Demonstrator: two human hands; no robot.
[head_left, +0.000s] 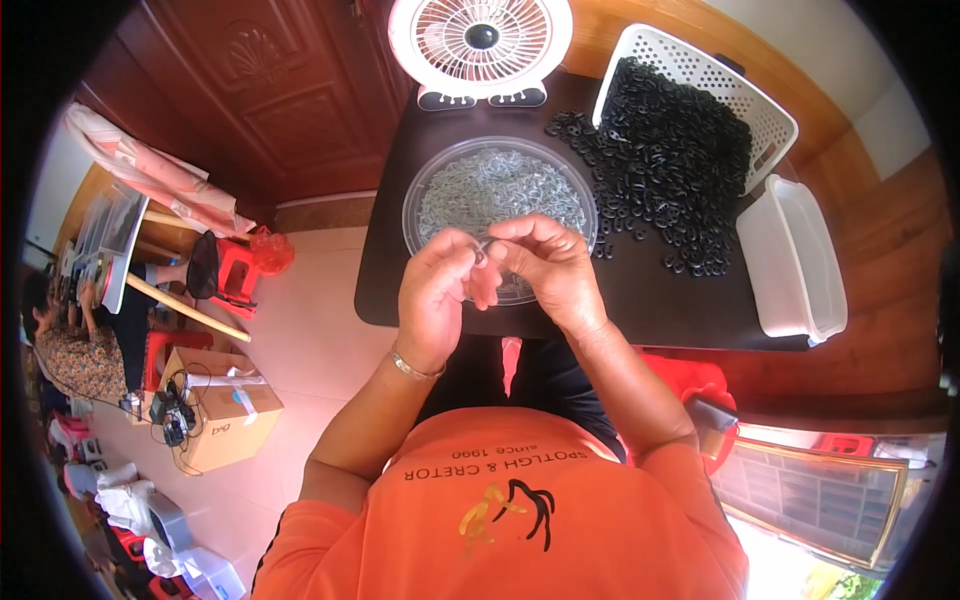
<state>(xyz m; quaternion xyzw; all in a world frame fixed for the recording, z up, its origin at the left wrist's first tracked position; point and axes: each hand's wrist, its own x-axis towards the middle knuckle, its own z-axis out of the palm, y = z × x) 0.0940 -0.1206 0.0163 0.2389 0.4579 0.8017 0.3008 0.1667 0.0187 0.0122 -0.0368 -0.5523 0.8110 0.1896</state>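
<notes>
My left hand (436,290) and my right hand (545,265) meet over the near rim of a round clear tray (418,190) filled with several small silvery metal pieces (500,185). The fingertips of both hands pinch a tiny part (481,254) between them; it looks like a small dark ring with a metal piece, too small to tell exactly. A heap of black rubber rings (665,160) spills from a tipped white basket (760,100) onto the black table (640,300), to the right of my hands.
A white lidded plastic box (800,260) stands at the table's right edge. A white desk fan (480,45) sits at the far edge. On the floor to the left lie a cardboard box (225,410), red stools (235,270), and another person (70,350) sits there.
</notes>
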